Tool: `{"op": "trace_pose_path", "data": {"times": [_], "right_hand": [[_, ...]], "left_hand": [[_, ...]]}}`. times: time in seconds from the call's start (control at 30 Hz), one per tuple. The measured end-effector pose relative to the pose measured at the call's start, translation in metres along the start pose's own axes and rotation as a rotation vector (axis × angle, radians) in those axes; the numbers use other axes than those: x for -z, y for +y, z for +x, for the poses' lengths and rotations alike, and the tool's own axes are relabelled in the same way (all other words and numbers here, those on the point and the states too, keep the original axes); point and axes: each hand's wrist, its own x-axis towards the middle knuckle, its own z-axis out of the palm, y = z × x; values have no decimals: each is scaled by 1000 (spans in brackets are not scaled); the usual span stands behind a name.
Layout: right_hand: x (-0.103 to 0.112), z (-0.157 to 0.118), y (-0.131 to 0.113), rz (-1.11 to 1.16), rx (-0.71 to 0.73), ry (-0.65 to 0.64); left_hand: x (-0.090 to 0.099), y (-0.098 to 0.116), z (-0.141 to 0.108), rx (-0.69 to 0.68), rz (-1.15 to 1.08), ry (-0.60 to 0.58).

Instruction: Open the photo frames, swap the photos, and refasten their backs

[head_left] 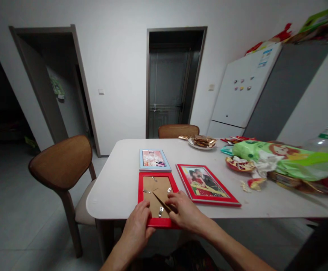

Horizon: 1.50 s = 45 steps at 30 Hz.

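plainly, a turned-over red frame [142, 188] is laid with its brown backing board [152, 205] facing up, at the near edge of a white table [119, 165], and its lower end is hung slightly past that edge. small metal clips [161, 212] are set around the board. the frame's lower left corner is clamped in the left hand [138, 222], thumb on top. the right hand [184, 210] is held over the frame's right side, apart from the left, its fingers curled at a thin, dark pointed strip [161, 199] slanted across the board; whether the strip is pinched cannot be told.

just beyond the turned-over red frame, a light blue frame [141, 160] is placed, picture up. to its right, a larger red picture frame [213, 203] is seen, a couple shown in it. farther off to the right, a plate [202, 146] is heaped with gold packets [205, 140], and nearer, fruit peel [255, 183], crumpled tissue [265, 163] and a green bag [299, 158] are strewn. to its left, a wooden chair [64, 162] is stood.
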Motion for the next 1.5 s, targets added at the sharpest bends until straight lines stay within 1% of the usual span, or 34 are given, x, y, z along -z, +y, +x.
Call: {"op": "trace_pose_path", "data": {"times": [0.17,0.27,0.43,0.53,0.6,0.73,0.83,0.9,0.97,1.0,1.03,1.07,1.17,1.33,1.5], "right_hand": [[-2,-2,0,50,24,68],[-2,-1,-1,64,27,85],[-4,0,-3,122,33,103],[-5,1,-5,150,29,123],[-6,2,-6,150,47,110],[-9,6,3,153,82,88],[-10,9,17,186,17,126],[-8,11,27,209,-28,81],[-5,14,34,235,-50,-25],[-4,16,37,235,-60,-58],[-3,17,39,218,-71,-60],[-2,19,40,183,-81,-34],[-7,26,41,36,-80,73],[-23,35,39,-135,-58,57],[-29,36,39,-160,-58,61]], "left_hand": [[14,10,0,-35,-10,13],[17,11,-2,-32,-20,1],[16,3,-7,-30,-63,21],[14,-5,-10,-31,-83,7],[12,-10,-10,-14,-73,-8],[11,-15,-7,7,-32,-37],[12,-10,-4,19,3,-95],[15,-5,-1,40,22,-125],[17,0,2,54,48,-143],[17,1,3,54,67,-150],[18,3,4,47,85,-157],[18,4,5,37,100,-164],[19,6,3,7,118,-171],[18,5,0,-6,115,-166],[13,3,-1,14,92,-117]]}}
